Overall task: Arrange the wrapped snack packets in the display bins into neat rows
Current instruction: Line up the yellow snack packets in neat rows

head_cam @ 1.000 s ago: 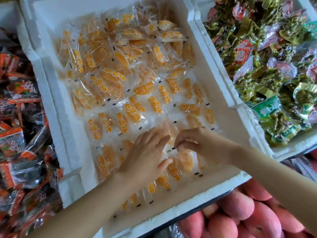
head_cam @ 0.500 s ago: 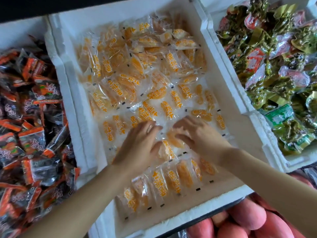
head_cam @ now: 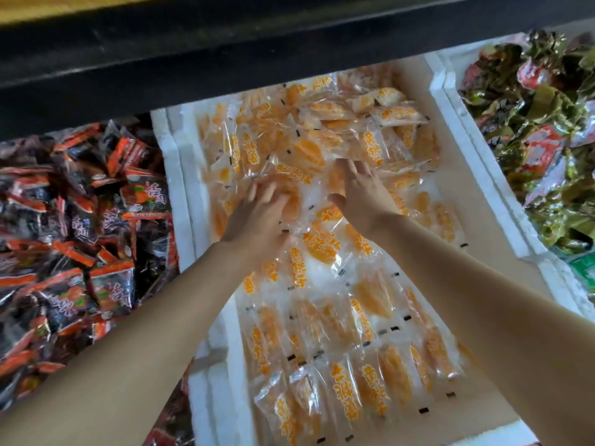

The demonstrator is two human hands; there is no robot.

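A white foam bin [head_cam: 182,201] holds clear packets with orange snacks. Near the front edge, several packets [head_cam: 347,391] lie side by side in rows. At the back, a loose heap of packets [head_cam: 309,130] is piled up. My left hand [head_cam: 257,214] lies with straight, spread fingers on packets at the near edge of the heap. My right hand [head_cam: 360,191] lies flat beside it, fingers reaching into the heap. Neither hand grips a packet that I can see. The left hand is blurred.
A bin of dark and red packets [head_cam: 70,226] fills the left. A bin of green and red packets [head_cam: 541,130] stands at the right behind a white foam wall [head_cam: 476,162]. A dark shelf edge [head_cam: 225,49] overhangs the back.
Both hands have moved from the middle rows toward the loose heap at the back of the bin. The right hand's pinch has opened out flat. The view has tilted up.
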